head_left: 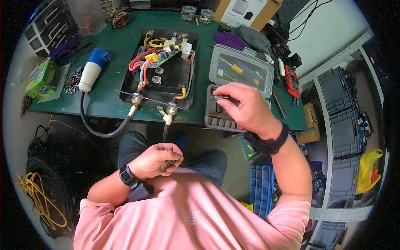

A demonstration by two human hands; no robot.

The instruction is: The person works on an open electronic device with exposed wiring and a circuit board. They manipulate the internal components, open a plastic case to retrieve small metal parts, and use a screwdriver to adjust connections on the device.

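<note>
"What's the right hand (pixel 246 106) got?"
"A small metal piece (pixel 220 97), pinched between thumb and fingers, over the open grey case (pixel 212 64) on the table (pixel 112 79)."
"And the left hand (pixel 156 161)?"
"Fingers curled around something small and metallic (pixel 170 163), near the shirt (pixel 179 208). The wired black box (pixel 166 89) sits left of the case."

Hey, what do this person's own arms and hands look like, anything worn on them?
The left hand and right hand are gloveless. The pink sleeves are short. A black watch-like device sits on the left wrist, a wide black band on the right.
</note>
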